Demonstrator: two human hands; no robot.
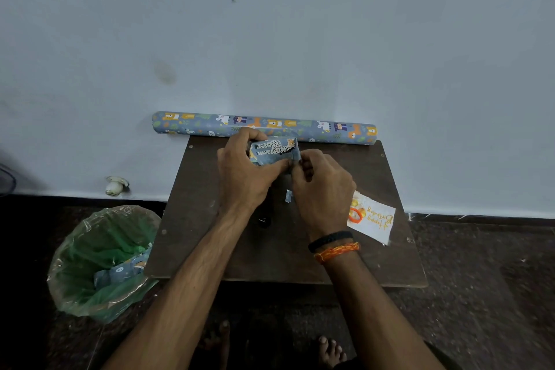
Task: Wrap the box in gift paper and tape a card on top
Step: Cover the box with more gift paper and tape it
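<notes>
A small box [274, 149] covered in blue animal-print gift paper is held above the far part of the brown table [210, 234]. My left hand [243, 171] grips it from the left, fingers over its top and thumb along the near edge. My right hand [322, 186] pinches the paper at the box's near right corner. A white "Happy Birthday" card [374, 221] lies on the table to the right, partly under my right wrist. A tiny scrap of paper or tape [289, 196] lies on the table below the box.
A roll of matching gift paper [330, 126] lies along the wall at the table's far edge. A bin with a green liner [99, 261] holding paper offcuts stands on the floor to the left. My bare feet [330, 351] show below the table.
</notes>
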